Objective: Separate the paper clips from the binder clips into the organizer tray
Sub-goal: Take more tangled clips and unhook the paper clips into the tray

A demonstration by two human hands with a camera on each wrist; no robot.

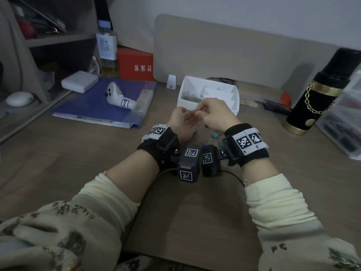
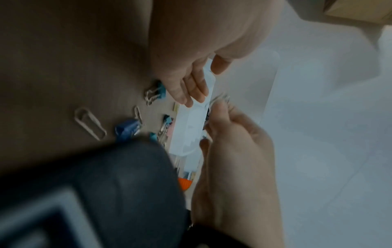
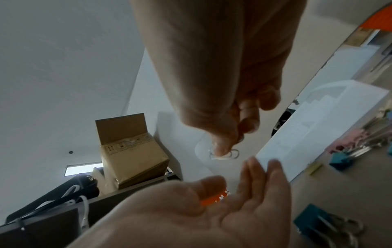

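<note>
The white organizer tray (image 1: pixel 231 90) stands mid-desk, with several paper clips (image 1: pixel 190 97) in its left compartment. Just in front of it my right hand (image 1: pixel 213 112) pinches a few silver paper clips (image 3: pixel 228 154) between thumb and fingertip. My left hand (image 1: pixel 181 122) lies palm up below them, fingers straight and holding nothing; its fingertips (image 3: pixel 253 165) almost reach the clips. Teal and blue binder clips (image 1: pixel 214 136) lie on the desk under my wrists. Loose paper clips (image 2: pixel 89 124) and more binder clips (image 2: pixel 155 94) are mixed there. The tray (image 3: pixel 318 134) is partly hidden by my hands.
A blue folder (image 1: pixel 97 108) with a white controller (image 1: pixel 119 98) on it lies to the left. A black and gold flask (image 1: pixel 316 90) and a clear plastic box (image 1: pixel 343 122) stand on the right. A red box (image 1: pixel 136 63) and a bottle (image 1: pixel 107 49) are behind left.
</note>
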